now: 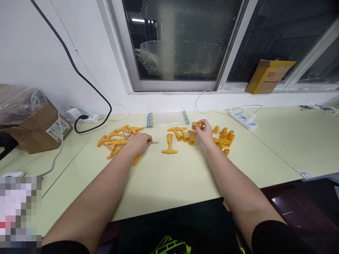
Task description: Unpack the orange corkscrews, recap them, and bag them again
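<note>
The left hand is holding a corkscrew, its fingers curling snugly about the mostly hidden handle while the bare metal spiral is pointing right, just above the tabletop. The right hand is pinching a yellow plastic sleeve between thumb and fingers, with hardly any gap beyond its width. One sleeved corkscrew is lying between the hands; three more sleeved corkscrews are resting near the right hand. Unsheathed corkscrews are lying by the left hand, loose sleeves right of the other.

Judging by the finished pieces, good handling is calling for a firm handle grip, with the spiral running straight along the sleeve's axis. The fingers are best staying behind the sharp tip and off the sleeve's mouth, whose direction is not showing clearly.
</note>
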A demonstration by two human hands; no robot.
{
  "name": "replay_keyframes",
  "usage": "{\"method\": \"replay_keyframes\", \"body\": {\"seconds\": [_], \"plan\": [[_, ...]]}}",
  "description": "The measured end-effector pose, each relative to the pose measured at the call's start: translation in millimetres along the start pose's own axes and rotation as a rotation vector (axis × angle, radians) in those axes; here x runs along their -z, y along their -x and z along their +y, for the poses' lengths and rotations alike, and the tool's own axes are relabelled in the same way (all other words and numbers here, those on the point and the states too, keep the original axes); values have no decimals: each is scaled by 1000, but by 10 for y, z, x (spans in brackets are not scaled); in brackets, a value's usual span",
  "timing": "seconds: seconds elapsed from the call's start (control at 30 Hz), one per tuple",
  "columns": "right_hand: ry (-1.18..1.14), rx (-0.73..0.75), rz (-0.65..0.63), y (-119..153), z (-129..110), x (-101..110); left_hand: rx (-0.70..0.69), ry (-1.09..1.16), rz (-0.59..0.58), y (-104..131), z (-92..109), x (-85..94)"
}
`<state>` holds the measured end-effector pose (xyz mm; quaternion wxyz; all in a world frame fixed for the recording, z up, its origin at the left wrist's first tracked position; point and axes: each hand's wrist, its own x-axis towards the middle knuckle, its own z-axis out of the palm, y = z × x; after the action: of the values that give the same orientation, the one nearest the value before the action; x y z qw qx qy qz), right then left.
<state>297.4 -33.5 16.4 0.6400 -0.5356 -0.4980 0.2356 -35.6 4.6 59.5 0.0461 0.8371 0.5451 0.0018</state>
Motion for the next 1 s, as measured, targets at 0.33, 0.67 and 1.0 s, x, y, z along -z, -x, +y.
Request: {"method": "replay_keyframes", "body": {"seconds": [0.33,0.67,1.0], "plan": [[-311,-27,-405,309,-314,-325,-313,280,417,242,552,84],[-277,-31,-457,246,-383,-162,-367,456,553,165,647,28],[-291,-9,-566,300,-452,-208,-279,523,545,288,563,-97]]}}
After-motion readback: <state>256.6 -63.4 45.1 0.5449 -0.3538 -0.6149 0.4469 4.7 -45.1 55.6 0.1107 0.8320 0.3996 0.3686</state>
